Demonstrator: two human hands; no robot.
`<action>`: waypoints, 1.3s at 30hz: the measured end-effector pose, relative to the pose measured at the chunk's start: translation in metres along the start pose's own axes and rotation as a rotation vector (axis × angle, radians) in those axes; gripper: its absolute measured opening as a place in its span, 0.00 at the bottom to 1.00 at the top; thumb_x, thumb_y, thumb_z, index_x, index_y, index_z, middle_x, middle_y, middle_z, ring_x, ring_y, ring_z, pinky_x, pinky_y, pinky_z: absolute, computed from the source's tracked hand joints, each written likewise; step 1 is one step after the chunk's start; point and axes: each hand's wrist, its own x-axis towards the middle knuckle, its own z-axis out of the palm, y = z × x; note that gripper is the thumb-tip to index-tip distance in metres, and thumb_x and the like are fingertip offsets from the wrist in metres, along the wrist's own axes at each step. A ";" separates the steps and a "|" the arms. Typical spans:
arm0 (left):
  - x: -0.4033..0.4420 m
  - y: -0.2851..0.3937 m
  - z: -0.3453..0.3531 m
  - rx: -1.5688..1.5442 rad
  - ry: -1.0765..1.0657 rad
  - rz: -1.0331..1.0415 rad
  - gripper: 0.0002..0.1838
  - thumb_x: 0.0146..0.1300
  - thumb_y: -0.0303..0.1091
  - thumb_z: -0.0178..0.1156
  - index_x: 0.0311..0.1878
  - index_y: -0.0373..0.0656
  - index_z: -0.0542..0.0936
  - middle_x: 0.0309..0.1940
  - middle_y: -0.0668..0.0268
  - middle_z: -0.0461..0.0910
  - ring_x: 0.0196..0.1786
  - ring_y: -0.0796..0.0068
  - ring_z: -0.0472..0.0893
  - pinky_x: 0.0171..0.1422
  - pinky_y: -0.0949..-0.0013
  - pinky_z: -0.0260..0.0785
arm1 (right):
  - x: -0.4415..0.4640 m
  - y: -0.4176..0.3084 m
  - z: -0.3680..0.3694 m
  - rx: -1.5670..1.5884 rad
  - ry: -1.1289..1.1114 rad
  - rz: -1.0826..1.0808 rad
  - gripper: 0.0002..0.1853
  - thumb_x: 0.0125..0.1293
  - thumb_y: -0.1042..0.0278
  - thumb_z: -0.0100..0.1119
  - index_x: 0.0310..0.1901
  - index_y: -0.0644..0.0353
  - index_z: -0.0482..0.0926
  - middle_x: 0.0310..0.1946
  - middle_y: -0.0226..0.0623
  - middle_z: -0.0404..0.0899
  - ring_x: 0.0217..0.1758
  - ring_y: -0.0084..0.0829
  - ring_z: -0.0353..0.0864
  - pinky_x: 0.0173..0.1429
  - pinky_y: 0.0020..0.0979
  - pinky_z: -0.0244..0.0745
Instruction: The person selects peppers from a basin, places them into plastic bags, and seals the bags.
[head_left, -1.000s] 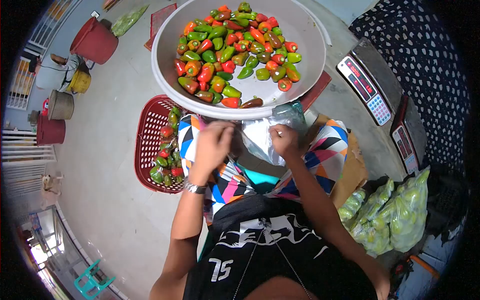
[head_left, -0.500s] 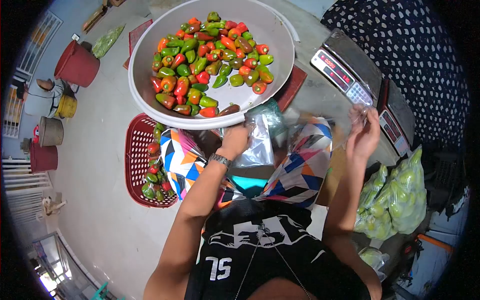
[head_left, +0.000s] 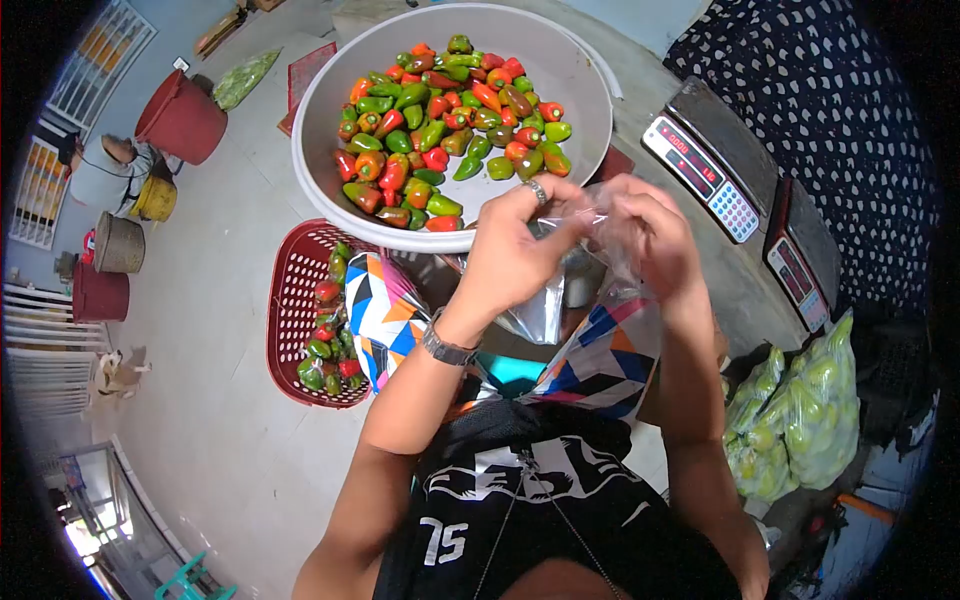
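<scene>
Between my two hands is a clear plastic bag (head_left: 622, 262), gripped near its top edge and hanging above my lap. My left hand (head_left: 515, 245), with a ring and a wrist watch, pinches one side of it. My right hand (head_left: 655, 235) has its fingers curled round the other side, slightly blurred. Just beyond them stands a large pale tub (head_left: 330, 215) with many red and green peppers (head_left: 430, 130). A stack of plastic bags (head_left: 535, 322) lies between my knees, partly hidden by my left hand.
At my left sits a red perforated basket (head_left: 285, 300) with more peppers. Two digital scales (head_left: 705, 175) (head_left: 795, 270) stand to the right, above filled plastic bags of green produce (head_left: 815, 410). Buckets (head_left: 185, 120) line the far left wall, near a dog (head_left: 115, 372).
My left hand has lifted from the bag stack and moved right to the clear bag. My right hand has come inward, so both now meet in front of the tub. The view has shifted slightly.
</scene>
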 end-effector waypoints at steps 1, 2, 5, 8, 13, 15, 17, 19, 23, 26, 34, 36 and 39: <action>-0.003 -0.005 0.002 0.018 0.058 -0.062 0.09 0.68 0.28 0.68 0.48 0.36 0.82 0.37 0.70 0.84 0.39 0.82 0.80 0.48 0.73 0.75 | -0.003 0.001 0.002 -0.064 0.068 -0.015 0.16 0.73 0.59 0.52 0.49 0.65 0.79 0.40 0.36 0.84 0.42 0.24 0.82 0.49 0.26 0.75; -0.005 -0.007 0.003 0.038 0.118 -0.122 0.07 0.70 0.29 0.66 0.46 0.36 0.82 0.33 0.72 0.82 0.35 0.84 0.78 0.43 0.74 0.73 | -0.004 0.002 0.008 -0.128 0.133 -0.032 0.17 0.74 0.59 0.52 0.51 0.66 0.78 0.41 0.36 0.84 0.43 0.24 0.82 0.50 0.26 0.75; -0.005 -0.001 0.003 0.219 0.258 -0.107 0.10 0.73 0.33 0.65 0.35 0.38 0.80 0.22 0.77 0.74 0.27 0.88 0.67 0.30 0.78 0.61 | -0.015 0.006 0.033 -0.563 0.371 -0.351 0.28 0.68 0.57 0.66 0.62 0.66 0.71 0.44 0.38 0.83 0.48 0.29 0.82 0.55 0.30 0.76; -0.007 0.004 0.002 0.286 0.264 -0.103 0.15 0.73 0.35 0.66 0.30 0.39 0.78 0.22 0.78 0.73 0.27 0.90 0.65 0.30 0.78 0.58 | -0.028 0.013 0.060 -0.883 0.386 -0.603 0.35 0.57 0.61 0.78 0.62 0.65 0.72 0.44 0.40 0.84 0.48 0.30 0.83 0.56 0.31 0.78; -0.015 -0.009 -0.019 0.031 0.273 -0.246 0.17 0.72 0.39 0.67 0.28 0.41 0.77 0.23 0.79 0.74 0.27 0.91 0.66 0.30 0.78 0.58 | -0.028 0.028 0.052 -0.474 0.380 -0.221 0.18 0.62 0.73 0.74 0.51 0.66 0.81 0.35 0.35 0.86 0.39 0.25 0.86 0.43 0.28 0.82; -0.026 -0.014 -0.029 -0.070 0.287 -0.283 0.17 0.71 0.38 0.68 0.28 0.41 0.78 0.21 0.80 0.70 0.26 0.90 0.61 0.29 0.78 0.54 | -0.026 0.024 0.046 -0.468 0.344 -0.154 0.13 0.65 0.74 0.69 0.49 0.67 0.82 0.34 0.34 0.87 0.38 0.24 0.86 0.41 0.27 0.81; -0.037 -0.002 -0.035 -0.148 0.281 -0.341 0.16 0.70 0.38 0.68 0.29 0.41 0.78 0.23 0.81 0.71 0.27 0.90 0.63 0.30 0.78 0.55 | -0.018 0.035 0.034 -0.259 0.303 -0.125 0.14 0.69 0.67 0.67 0.49 0.68 0.82 0.36 0.37 0.87 0.39 0.24 0.85 0.43 0.27 0.80; -0.048 -0.006 -0.039 -0.171 0.313 -0.327 0.14 0.71 0.37 0.68 0.31 0.40 0.80 0.25 0.82 0.73 0.29 0.91 0.64 0.31 0.79 0.55 | -0.011 0.042 0.032 -0.133 0.305 -0.081 0.18 0.69 0.62 0.67 0.52 0.68 0.80 0.40 0.40 0.87 0.42 0.24 0.85 0.46 0.27 0.80; -0.062 -0.011 -0.041 -0.069 0.404 -0.298 0.14 0.73 0.36 0.65 0.32 0.39 0.81 0.23 0.82 0.71 0.28 0.92 0.64 0.30 0.79 0.54 | -0.008 0.055 0.065 -0.161 0.184 -0.162 0.32 0.68 0.57 0.70 0.65 0.67 0.71 0.51 0.45 0.83 0.51 0.24 0.82 0.52 0.26 0.78; -0.067 -0.011 -0.041 0.084 0.402 -0.225 0.16 0.76 0.40 0.63 0.33 0.38 0.82 0.20 0.82 0.68 0.26 0.91 0.62 0.29 0.78 0.53 | 0.002 0.052 0.075 -0.197 0.128 -0.042 0.25 0.65 0.59 0.72 0.56 0.66 0.78 0.41 0.37 0.84 0.43 0.23 0.82 0.47 0.23 0.76; -0.083 -0.001 -0.061 0.178 0.464 -0.244 0.20 0.80 0.41 0.56 0.34 0.37 0.83 0.21 0.78 0.71 0.25 0.90 0.65 0.28 0.78 0.55 | 0.026 0.047 0.071 -0.252 0.075 0.025 0.12 0.64 0.65 0.72 0.39 0.66 0.83 0.32 0.29 0.83 0.36 0.17 0.79 0.41 0.21 0.72; -0.089 -0.004 -0.067 0.090 0.458 -0.283 0.18 0.80 0.41 0.56 0.38 0.36 0.84 0.26 0.76 0.77 0.27 0.89 0.69 0.31 0.78 0.59 | 0.025 0.041 0.076 -0.294 0.051 0.071 0.08 0.65 0.68 0.71 0.38 0.63 0.83 0.32 0.28 0.83 0.38 0.17 0.79 0.44 0.20 0.72; -0.093 -0.011 -0.071 0.046 0.480 -0.247 0.13 0.79 0.37 0.57 0.43 0.37 0.84 0.23 0.78 0.73 0.25 0.91 0.66 0.28 0.80 0.56 | 0.024 0.040 0.076 -0.259 -0.025 0.082 0.06 0.66 0.70 0.70 0.39 0.62 0.84 0.34 0.28 0.84 0.42 0.18 0.81 0.51 0.22 0.73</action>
